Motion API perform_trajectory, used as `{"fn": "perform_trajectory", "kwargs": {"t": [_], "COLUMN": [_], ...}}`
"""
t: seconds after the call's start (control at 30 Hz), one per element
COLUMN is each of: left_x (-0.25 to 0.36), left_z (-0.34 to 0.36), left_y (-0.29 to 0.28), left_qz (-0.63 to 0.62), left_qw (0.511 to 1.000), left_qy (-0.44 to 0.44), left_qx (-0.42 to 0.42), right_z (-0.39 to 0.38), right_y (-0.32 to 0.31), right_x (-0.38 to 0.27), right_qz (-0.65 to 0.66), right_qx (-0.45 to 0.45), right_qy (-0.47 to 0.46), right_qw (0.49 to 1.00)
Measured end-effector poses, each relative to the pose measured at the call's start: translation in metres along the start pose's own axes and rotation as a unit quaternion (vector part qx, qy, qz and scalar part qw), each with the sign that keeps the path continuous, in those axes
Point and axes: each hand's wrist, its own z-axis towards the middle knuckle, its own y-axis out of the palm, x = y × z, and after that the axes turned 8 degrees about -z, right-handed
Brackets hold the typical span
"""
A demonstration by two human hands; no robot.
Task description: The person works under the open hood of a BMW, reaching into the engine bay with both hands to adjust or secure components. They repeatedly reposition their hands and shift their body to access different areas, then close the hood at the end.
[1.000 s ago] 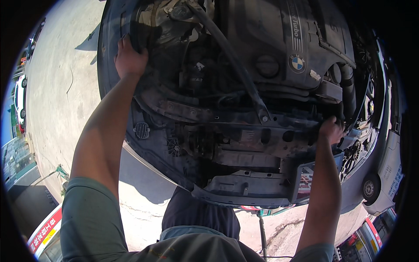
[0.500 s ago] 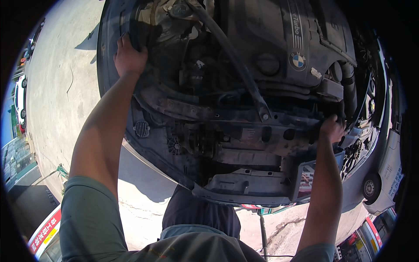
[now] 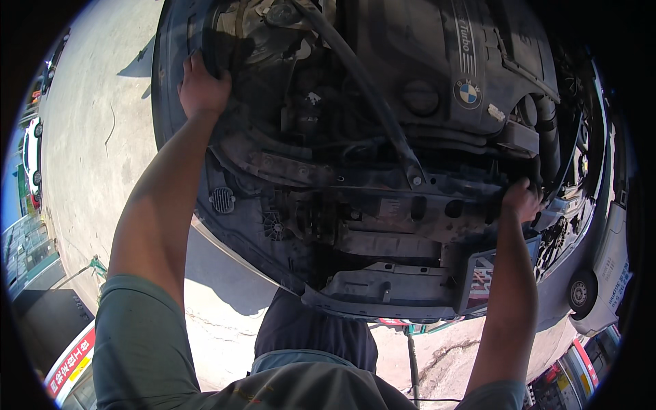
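A car's engine bay lies exposed in front of me, its front end stripped of trim. My left hand (image 3: 203,89) rests on the inner edge of the dark fender (image 3: 179,41), fingers spread and thumb apart. Over at the right, my right hand (image 3: 523,200) is closed around the end of the dark front crossmember (image 3: 437,195); its fingertips are partly hidden. A black plastic engine cover (image 3: 410,61) with a round emblem fills the far middle. A diagonal brace (image 3: 362,82) runs down to a bolt on the crossmember.
Below the crossmember sits a grey lower panel (image 3: 383,290), close to my legs. A rectangular framed part (image 3: 478,280) lies by my right forearm. A round fan-like part (image 3: 275,227) and a finned part (image 3: 222,201) are at left. A light-coloured vehicle (image 3: 605,280) stands at far right.
The engine bay has shifted very slightly in the picture. Both hands keep their places on the car.
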Motion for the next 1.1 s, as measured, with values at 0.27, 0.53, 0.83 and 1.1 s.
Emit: {"fn": "perform_trajectory", "kwargs": {"t": [0.27, 0.53, 0.83, 1.1], "left_x": [-0.001, 0.001, 0.0, -0.001], "left_z": [0.0, 0.0, 0.0, 0.0], "left_y": [0.0, 0.0, 0.0, 0.001], "left_qz": [0.0, -0.005, -0.004, -0.001], "left_qw": [1.0, 1.0, 1.0, 1.0], "left_qy": [-0.003, 0.006, -0.002, 0.002], "left_qx": [-0.006, 0.0, -0.008, -0.004], "right_z": [0.0, 0.002, -0.001, 0.001], "right_y": [-0.004, 0.003, -0.004, 0.001], "right_x": [-0.003, 0.002, -0.005, -0.001], "right_qz": [0.004, 0.025, 0.029, 0.022], "right_qx": [-0.022, -0.002, -0.017, -0.007], "right_qy": [0.014, 0.015, 0.026, 0.014], "right_qw": [1.0, 1.0, 0.999, 1.0]}}
